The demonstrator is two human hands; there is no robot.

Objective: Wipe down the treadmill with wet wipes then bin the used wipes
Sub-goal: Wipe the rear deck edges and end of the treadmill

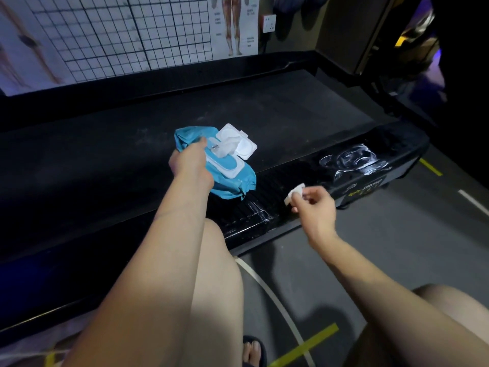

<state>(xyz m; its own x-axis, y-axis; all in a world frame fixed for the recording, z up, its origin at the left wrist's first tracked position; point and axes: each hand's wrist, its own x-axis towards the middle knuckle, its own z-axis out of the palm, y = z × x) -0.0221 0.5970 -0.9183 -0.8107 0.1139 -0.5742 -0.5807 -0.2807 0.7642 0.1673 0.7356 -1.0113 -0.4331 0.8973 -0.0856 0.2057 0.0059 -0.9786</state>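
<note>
head view is showing the left hand [191, 165] gripping the blue wipes pack [232, 181], fingers curled round its near end and steadying it on the treadmill belt [105, 154], probably so a sheet can be pulled out without the pack lifting. the pack's white flip lid [238, 143] is standing open and a fresh sheet [225, 149] is poking up from the slot, ready to be taken. the right hand [315, 207] is pinching a small crumpled wipe [295, 194] between thumb and fingertips, holding it just above the ribbed side rail [251, 213], near the wet swirls that are glistening on the end cover [370, 160]. that wipe is looking spent, so i am judging that it is being kept clear of the pack while a new one is fetched (no bin is showing anywhere in view). yellow-green lettering [365, 188] on the end cover is reading upside down, something like "strong", though the rest is too small to make out. an anatomy poster [234, 22] on the wall is carrying small captions that are not legible, beside a gridded chart [119, 30].
</note>
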